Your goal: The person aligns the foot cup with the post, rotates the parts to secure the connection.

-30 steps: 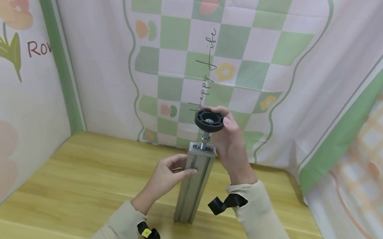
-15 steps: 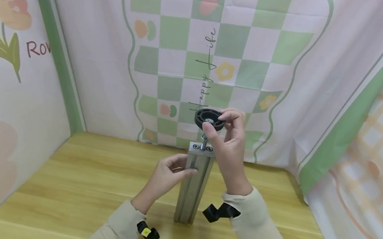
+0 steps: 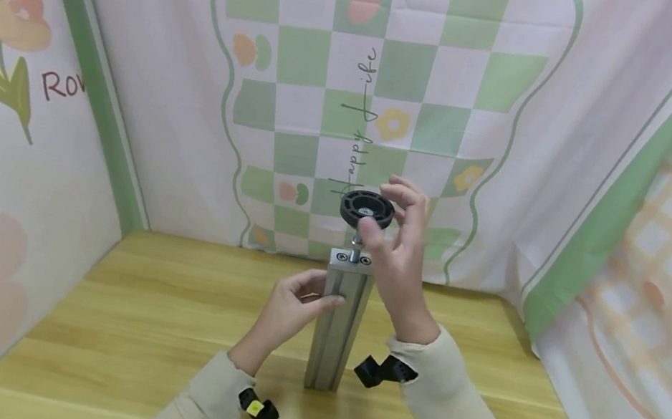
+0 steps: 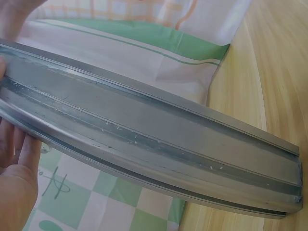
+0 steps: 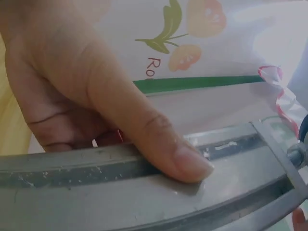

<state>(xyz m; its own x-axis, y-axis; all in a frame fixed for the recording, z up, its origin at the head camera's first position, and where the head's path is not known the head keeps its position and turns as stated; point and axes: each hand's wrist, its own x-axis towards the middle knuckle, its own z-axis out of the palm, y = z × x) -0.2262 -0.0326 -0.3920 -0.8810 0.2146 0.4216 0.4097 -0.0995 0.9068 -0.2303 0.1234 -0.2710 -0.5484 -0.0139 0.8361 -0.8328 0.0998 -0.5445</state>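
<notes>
Half-wrapped round the black disc (image 3: 366, 202) 0.5 s ago, the right hand (image 3: 401, 270) now has its fingers lifted and spread wider at the disc's right; whether its thumb touches the near rim I cannot tell. That suggests a pause in turning the disc. It sits atop a bolt (image 3: 355, 256) on the metal profile (image 3: 329, 353), upright on the table (image 3: 164, 314), which the left hand (image 3: 292, 304) pinches from the left, near the top.
</notes>
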